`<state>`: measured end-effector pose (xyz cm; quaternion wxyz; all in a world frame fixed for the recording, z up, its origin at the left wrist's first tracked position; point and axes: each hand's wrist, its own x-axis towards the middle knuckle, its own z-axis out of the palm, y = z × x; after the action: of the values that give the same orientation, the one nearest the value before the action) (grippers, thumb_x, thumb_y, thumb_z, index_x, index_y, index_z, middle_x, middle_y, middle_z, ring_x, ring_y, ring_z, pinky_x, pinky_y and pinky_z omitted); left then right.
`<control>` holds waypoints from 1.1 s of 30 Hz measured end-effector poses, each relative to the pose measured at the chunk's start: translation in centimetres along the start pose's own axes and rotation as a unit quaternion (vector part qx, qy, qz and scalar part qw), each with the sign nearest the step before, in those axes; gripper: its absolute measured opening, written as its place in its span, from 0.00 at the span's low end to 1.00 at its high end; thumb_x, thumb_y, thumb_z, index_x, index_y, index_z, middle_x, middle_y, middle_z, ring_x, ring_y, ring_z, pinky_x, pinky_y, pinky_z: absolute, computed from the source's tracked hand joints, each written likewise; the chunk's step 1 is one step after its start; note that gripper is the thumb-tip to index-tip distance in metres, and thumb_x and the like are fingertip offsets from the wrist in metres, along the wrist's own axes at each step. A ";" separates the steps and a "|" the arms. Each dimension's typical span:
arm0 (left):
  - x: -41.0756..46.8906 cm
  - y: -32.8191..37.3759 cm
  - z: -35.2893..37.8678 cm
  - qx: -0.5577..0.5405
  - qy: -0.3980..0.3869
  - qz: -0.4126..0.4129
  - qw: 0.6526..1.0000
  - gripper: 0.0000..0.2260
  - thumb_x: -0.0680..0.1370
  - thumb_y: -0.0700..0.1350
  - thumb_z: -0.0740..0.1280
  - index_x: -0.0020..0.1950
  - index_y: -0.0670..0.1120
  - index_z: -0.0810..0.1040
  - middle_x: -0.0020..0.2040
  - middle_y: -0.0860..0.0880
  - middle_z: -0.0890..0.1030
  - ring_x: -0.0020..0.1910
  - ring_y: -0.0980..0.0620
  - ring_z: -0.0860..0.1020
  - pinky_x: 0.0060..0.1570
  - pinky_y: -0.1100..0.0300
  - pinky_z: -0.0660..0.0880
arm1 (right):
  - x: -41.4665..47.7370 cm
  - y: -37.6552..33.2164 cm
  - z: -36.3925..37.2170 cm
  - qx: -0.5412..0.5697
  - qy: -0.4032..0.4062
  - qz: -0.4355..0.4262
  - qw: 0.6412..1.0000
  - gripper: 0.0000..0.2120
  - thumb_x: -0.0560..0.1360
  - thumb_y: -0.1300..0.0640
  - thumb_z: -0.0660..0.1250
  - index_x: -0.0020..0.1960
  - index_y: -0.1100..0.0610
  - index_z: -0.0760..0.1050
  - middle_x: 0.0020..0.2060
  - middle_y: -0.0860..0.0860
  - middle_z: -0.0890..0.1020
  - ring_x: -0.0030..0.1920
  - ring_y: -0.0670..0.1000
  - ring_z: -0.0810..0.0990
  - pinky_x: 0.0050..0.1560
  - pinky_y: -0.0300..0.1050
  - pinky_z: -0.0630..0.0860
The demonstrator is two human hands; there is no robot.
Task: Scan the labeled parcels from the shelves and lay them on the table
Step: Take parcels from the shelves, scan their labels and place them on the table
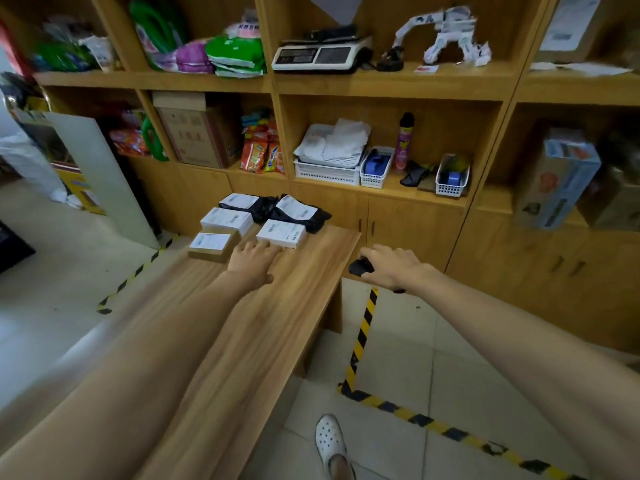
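Five labeled parcels are laid at the far end of the table. A brown box is set at the left, with a far white box behind it and a near white box to its right. A left black bag and a right black bag are laid at the back. The left hand is spread flat on the table, fingers straight, just beside the near white box; nothing is held. A black scanner is gripped by the right hand by the table's right edge.
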<state>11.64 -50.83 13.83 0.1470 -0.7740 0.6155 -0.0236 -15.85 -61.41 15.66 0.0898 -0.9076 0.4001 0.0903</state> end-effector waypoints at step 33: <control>40.8 -7.7 15.2 -0.043 -0.257 -0.156 0.953 0.47 0.76 0.46 0.72 0.80 0.59 0.39 0.81 0.45 0.39 0.77 0.35 0.54 0.71 0.41 0.61 | 55.5 9.5 0.5 -0.044 -0.171 -0.228 0.957 0.23 0.80 0.46 0.63 0.72 0.51 0.66 0.69 0.54 0.72 0.62 0.61 0.75 0.54 0.53 0.72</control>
<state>32.04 -85.42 -4.65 0.2616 -0.8458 0.4287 0.1799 13.87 -106.94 1.22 0.1349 -0.9487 0.1567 0.2391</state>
